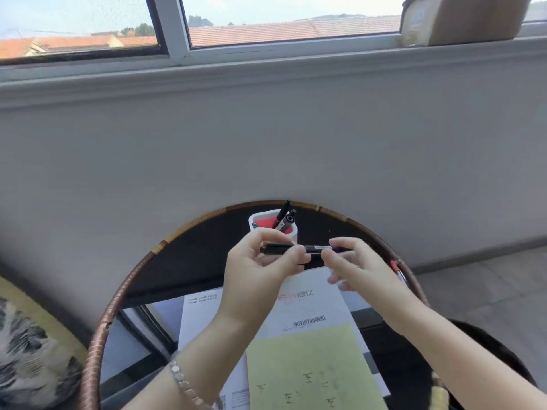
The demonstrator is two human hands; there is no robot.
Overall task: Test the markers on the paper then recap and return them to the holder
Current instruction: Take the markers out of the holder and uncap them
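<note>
Paper: nearest me, a pale yellow sheet (310,359) lies flat on the table with several small dark test marks near its lower edge.
Leaflets: white printed sheets (313,303) lie under the yellow one and reach further across the table.
Left wrist: I see a beaded bracelet (180,377) on it.
Left hand (260,270): raised above the leaflets, thumb and fingertips pinching the thick black left end of the marker.
Right hand (355,267): level with the left, thumb and forefinger pinching the marker's right end; its other fingers are loosely curled below.
Marker (305,249): held in the air between both hands, above the table and just in front of the holder. Its long axis runs left to right, about level. I cannot tell which end is the tip, or whether the cap is fully seated.
Table (189,229): round, dark, with a wrapped cane rim.
Holder (291,233): a white cup, red inside, upright at the far edge just behind the hands.
Other markers (282,214): dark, standing in the holder and leaning up to the right.
Sill: a cardboard box (461,19) sits by the window at far right.
</note>
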